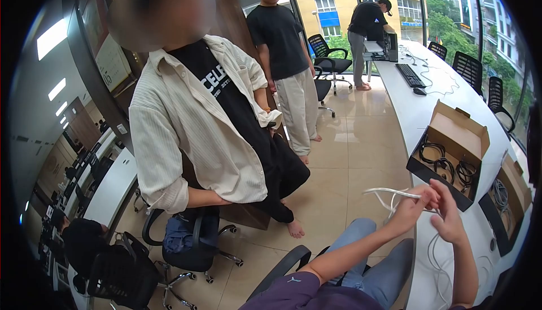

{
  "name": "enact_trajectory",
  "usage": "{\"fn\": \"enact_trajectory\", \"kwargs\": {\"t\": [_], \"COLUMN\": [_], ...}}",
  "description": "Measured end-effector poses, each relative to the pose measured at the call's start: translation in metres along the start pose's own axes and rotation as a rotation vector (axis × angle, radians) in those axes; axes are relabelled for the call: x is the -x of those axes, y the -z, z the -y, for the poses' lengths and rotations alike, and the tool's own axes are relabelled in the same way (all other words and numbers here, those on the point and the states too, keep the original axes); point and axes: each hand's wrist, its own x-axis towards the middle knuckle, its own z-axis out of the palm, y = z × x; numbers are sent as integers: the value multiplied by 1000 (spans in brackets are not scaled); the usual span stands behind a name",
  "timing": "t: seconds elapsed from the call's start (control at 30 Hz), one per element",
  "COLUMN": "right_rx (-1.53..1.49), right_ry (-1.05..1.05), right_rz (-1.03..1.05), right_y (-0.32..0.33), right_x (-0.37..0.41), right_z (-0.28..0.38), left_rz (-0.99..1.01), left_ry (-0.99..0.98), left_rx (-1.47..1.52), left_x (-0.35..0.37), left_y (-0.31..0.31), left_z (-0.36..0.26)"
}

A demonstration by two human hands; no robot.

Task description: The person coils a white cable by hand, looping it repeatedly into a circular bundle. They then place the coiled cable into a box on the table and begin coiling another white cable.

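A white cable [395, 191] is gathered in loose loops in my left hand [411, 211], whose fingers are closed around it above the edge of the white table. My right hand [449, 217] is right beside the left one, fingers stretched upward and thumb apart, near the cable and the left fingertips. More white cable [433, 253] hangs below the hands and trails over the table near my right forearm. Just beyond my hands sits an open cardboard box [454, 132] with coiled black cables [435, 155] in it.
A second box [516, 188] holding a grey coiled cable stands at the right. Further along the white table [389, 81] are a keyboard [410, 76], a mouse [419, 91] and a computer case [390, 47]. One person [197, 124] stands close on the left, with others behind.
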Motion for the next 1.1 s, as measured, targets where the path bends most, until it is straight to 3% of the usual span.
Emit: {"fn": "enact_trajectory", "kwargs": {"t": [0.1, 0.23, 0.3, 0.47, 0.63, 0.73, 0.83, 0.87, 1.1], "right_rx": [191, 313, 400, 877, 1164, 1260, 1283, 1319, 1539], "right_ry": [-59, -175, -317, -293, -389, -600, -442, -557, -160], "right_rz": [14, -17, 38, -101, -376, -388, -474, -392, -440], "right_y": [-5, -1, 22, 55, 111, 144, 148, 149, 143], "right_x": [10, 18, 34, 67, 118, 137, 150, 150, 175], "right_z": [-16, -17, -35, -32, -58, -37, -26, -16, 1], "left_rz": [53, -99, -205, -324, -462, -455, -455, -471, -502], "left_ry": [168, -143, -125, -294, -527, -517, -509, -520, -497], "left_rx": [141, 55, 77, 11, 191, 119, 89, 111, 454], "left_x": [-5, -17, -22, -28, -31, -29, -27, -28, -34], "left_y": [4, 19, 43, 74, 103, 116, 121, 125, 170], "left_z": [-19, -42, -78, -122, -171, -183, -194, -196, -186]}}
